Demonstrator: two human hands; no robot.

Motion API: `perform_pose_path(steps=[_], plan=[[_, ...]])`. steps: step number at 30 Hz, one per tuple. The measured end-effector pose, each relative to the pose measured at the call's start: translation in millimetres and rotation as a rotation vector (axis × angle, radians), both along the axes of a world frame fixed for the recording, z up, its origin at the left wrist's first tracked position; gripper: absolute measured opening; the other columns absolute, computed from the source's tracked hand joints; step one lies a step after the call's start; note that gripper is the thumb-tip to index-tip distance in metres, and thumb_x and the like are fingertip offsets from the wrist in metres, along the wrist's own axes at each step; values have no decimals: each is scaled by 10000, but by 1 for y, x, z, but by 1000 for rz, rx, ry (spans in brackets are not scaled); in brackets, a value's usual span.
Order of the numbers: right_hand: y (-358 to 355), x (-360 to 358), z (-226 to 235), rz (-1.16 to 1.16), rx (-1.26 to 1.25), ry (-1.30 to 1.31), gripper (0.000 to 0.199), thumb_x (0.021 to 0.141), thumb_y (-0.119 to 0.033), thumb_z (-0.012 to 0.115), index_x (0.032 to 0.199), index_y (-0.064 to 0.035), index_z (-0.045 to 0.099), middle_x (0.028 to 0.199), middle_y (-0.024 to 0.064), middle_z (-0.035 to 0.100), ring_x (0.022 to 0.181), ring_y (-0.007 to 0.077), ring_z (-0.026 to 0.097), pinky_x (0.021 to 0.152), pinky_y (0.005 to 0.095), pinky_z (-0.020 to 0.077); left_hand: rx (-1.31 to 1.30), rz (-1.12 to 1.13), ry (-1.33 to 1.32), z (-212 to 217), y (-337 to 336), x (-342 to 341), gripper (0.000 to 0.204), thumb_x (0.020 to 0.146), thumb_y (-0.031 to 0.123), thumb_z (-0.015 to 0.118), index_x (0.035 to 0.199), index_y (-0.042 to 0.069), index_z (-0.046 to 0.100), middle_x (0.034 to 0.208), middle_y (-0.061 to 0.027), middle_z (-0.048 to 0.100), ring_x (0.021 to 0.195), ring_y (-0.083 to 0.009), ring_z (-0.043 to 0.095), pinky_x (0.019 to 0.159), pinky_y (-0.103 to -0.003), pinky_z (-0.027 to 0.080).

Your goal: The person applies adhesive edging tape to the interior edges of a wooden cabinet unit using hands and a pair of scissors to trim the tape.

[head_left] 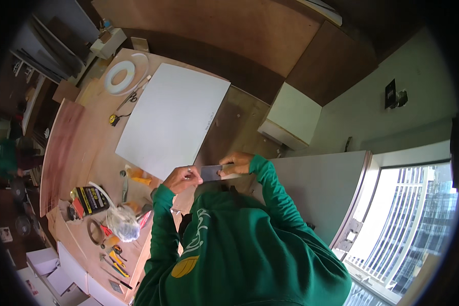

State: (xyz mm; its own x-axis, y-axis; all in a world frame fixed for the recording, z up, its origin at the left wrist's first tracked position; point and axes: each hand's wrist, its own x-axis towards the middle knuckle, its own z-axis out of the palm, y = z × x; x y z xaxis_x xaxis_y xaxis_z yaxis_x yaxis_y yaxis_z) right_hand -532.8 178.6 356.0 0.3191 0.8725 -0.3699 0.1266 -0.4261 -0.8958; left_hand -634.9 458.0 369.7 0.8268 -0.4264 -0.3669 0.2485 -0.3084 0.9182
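In front of my chest, both hands hold a flat grey blade-like piece (210, 174) with a pale wood-coloured end (233, 176); it resembles a scraper, but its exact kind is too small to tell. My left hand (182, 179) pinches the grey piece at its left edge between thumb and fingers. Closed around the pale end is my right hand (238, 162), its fingertips near the grey part. Just beyond my left hand lies a large white board (173, 112) on the wooden worktable (94, 135). Part of the held piece is hidden by my fingers.
On the table are a white edging roll (120, 76), scissors (132, 97), a tape measure (113, 120), a black-and-yellow can (91, 200), a plastic bag (122, 224) and several hand tools. A grey panel (311, 191) stands at right, beside a window (408, 214). Another person (6, 158) is at far left.
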Motion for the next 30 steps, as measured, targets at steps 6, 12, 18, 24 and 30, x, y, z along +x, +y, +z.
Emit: perform_pose_path(steps=[6,12,18,24,30], plan=[[-57,65,-20,-259,63,188,366,918,-402,678,1023,-52,689,832,37,646,812,120,569,746,325,460,-231,-225,210,-12,-29,129,103,930,112,665,922,13,635,893,-43,644,831,-135,631,797,-296,503],[-102,195,-34,-434,-3,279,444,924,-359,698,1200,-14,652,1077,53,686,1035,117,588,922,285,457,-380,-170,109,-63,-45,267,109,973,112,607,984,7,634,934,-62,665,858,-143,639,815,-300,504],[-121,320,-14,-455,44,198,318,952,-268,667,1143,-14,667,1024,19,676,995,97,583,904,285,454,-206,-30,-43,-31,-94,399,232,982,220,633,1100,20,646,973,-64,687,885,-157,641,832,-306,500],[-114,407,-26,-522,76,405,284,958,-215,653,1166,-23,634,986,17,651,905,76,584,802,267,490,-216,21,-2,-35,-126,492,244,969,260,663,1027,23,666,875,-49,668,843,-115,614,758,-306,486],[-86,501,-19,-459,267,900,364,1019,-159,536,1365,-79,454,1125,140,656,954,193,668,820,344,559,-266,267,-149,-18,-123,561,229,945,254,689,911,30,661,791,-26,657,767,-116,621,699,-293,486]])
